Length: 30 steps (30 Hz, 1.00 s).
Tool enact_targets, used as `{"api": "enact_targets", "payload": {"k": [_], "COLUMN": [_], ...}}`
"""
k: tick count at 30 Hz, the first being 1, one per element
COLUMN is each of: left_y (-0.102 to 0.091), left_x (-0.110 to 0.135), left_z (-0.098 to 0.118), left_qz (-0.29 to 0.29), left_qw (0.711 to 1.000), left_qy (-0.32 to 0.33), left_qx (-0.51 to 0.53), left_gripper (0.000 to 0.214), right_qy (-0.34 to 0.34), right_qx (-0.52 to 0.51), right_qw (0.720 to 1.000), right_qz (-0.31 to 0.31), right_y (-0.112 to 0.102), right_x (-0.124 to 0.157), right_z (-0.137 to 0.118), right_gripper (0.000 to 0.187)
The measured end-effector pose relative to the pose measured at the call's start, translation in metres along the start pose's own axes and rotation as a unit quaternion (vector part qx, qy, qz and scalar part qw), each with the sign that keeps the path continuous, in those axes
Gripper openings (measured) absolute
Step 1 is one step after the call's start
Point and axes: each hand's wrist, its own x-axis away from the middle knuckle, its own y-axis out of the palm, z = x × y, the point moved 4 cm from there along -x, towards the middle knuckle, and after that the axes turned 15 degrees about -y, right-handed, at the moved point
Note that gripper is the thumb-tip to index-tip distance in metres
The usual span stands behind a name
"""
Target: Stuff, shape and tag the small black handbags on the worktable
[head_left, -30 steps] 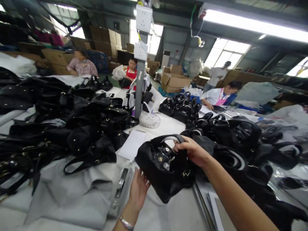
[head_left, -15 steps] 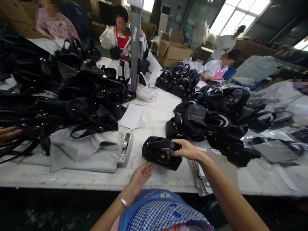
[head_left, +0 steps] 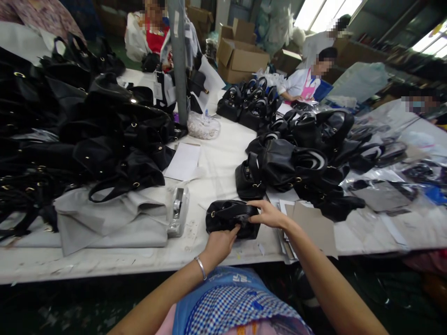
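Note:
A small black handbag (head_left: 218, 222) lies on the white tabletop in front of me, with a gold ring at its left end. My right hand (head_left: 268, 216) grips the bag at its right end, near the handle, thumb and fingers closed over it. Coming from below, my left hand (head_left: 223, 241) has its fingers curled and pressed on the bag's front by the middle. The gold piece seen there before is covered by the fingers. A band circles the left wrist.
Left of the bag are a tape dispenser (head_left: 178, 211), grey sheets (head_left: 115, 228) and heaped black bags (head_left: 80, 111). More black bags (head_left: 279, 163) and card sheets (head_left: 314, 225) lie right. A grey post (head_left: 179, 60) rises behind. A co-worker (head_left: 307, 86) sits across the table.
My left hand has moved up and right from beside the bag onto its front, its fingers curling from spread. My right hand stays on the bag. The view has shifted slightly.

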Motion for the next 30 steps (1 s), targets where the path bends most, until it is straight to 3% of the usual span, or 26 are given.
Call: {"api": "enact_targets", "payload": {"k": [7,10,13,17,21,26,30], "left_y": [0.003,0.004,0.014,0.026,0.037,0.046,0.045], "left_x": [0.017,0.018,0.008,-0.006,-0.011,-0.014,-0.016], "left_z": [-0.011,-0.009,-0.004,0.006,0.019,0.03,0.032], "left_qz": [-0.055,-0.043,-0.039,-0.019,-0.02,-0.035,-0.042], "left_qw": [0.997,0.999,0.997,0.987,0.981,0.967,0.941], "left_qy": [0.012,0.012,0.02,0.031,0.03,0.048,0.049], "left_qx": [0.05,0.02,-0.064,-0.156,-0.192,-0.247,-0.331], "left_gripper": [0.047,0.05,0.051,0.054,0.055,0.058,0.062], "right_qy": [-0.051,-0.064,-0.052,-0.037,-0.062,-0.078,-0.031], "right_qx": [0.146,0.139,0.124,0.122,0.146,0.173,0.198], "right_qw": [0.988,0.988,0.99,0.986,0.977,0.963,0.931], "right_qz": [0.018,0.016,0.029,0.105,0.141,0.19,0.306], "right_y": [-0.004,-0.005,-0.009,-0.019,-0.016,-0.004,0.007], "right_x": [0.025,0.027,0.018,0.008,0.012,0.037,0.072], "right_z": [-0.019,-0.022,-0.01,0.015,0.025,0.02,0.018], "right_gripper": [0.038,0.04,0.039,0.04,0.05,0.076,0.068]}}
